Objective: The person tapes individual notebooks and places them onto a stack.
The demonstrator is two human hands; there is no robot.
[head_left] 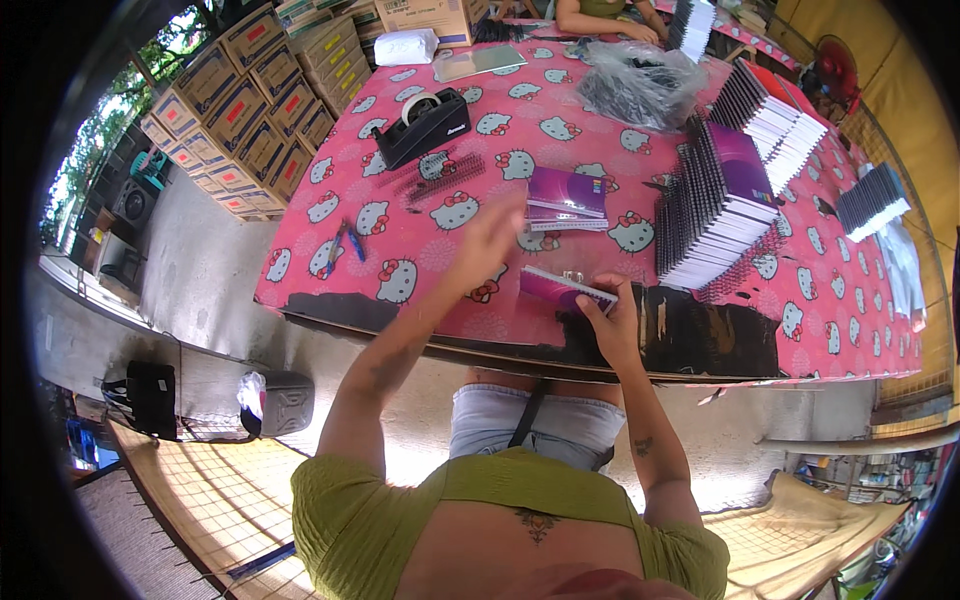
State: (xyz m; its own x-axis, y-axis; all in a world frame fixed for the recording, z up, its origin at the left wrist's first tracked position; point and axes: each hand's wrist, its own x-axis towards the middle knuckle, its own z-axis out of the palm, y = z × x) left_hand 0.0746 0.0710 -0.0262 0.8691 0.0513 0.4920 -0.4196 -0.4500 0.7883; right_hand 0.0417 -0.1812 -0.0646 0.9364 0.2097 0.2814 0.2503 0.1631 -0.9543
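My right hand (pixel 610 318) grips a small purple notebook (pixel 560 288) by its near edge, on the pink cartoon-cat tablecloth (pixel 400 230). My left hand (pixel 490 240) hovers just left of it, fingers apart and blurred, holding nothing. A short stack of purple notebooks (pixel 567 196) lies beyond the hands. Black spiral binding combs (pixel 445 175) lie to the left of that stack.
A black tape dispenser (pixel 422 122) stands at the far left. A tall stack of spiral notebooks (pixel 715 205) sits right, with more stacks (pixel 775 115) behind. A plastic bag of black combs (pixel 635 82) and another person's arms (pixel 600 20) are at the far side. Cardboard boxes (pixel 250 100) are piled left.
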